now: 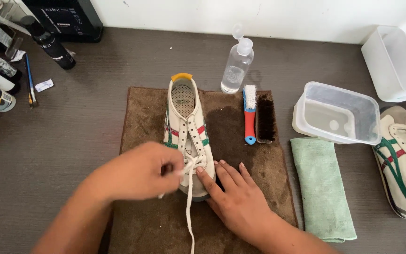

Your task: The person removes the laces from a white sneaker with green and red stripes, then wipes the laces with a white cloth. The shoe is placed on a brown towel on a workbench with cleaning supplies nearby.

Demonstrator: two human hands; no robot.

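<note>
Your white shoe (186, 136) lies in the middle of the brown towel (146, 226), and the towel is spread in the middle of the tabletop (71, 131). The toe points at you.

Your left hand (137, 171) is closed and pinches the white lace (190, 207) near the toe. It looks blurry, so you cannot see the fingertips well. Your right hand (240, 200) is open and flat, with its fingers pressing the toe side of the shoe to keep it from sliding.

The lace looks soft, thin and floppy, so pinch it close to the holes. The shoe looks light and a bit bendy. It is best held by its sides or its sole.

Toward the far edge of the towel lie a small brush with a red and blue handle (250, 115) and a dark bristle brush (265, 117). A clear pump bottle (237, 66) stands just past them.

A clear tub (337, 113) and a green cloth (323, 188) sit beside the towel's right edge. A second shoe (402, 160) is cut off at the right edge of the tabletop. The bottles at the far left corner are cut off too. The lace end runs out of view at the bottom.
</note>
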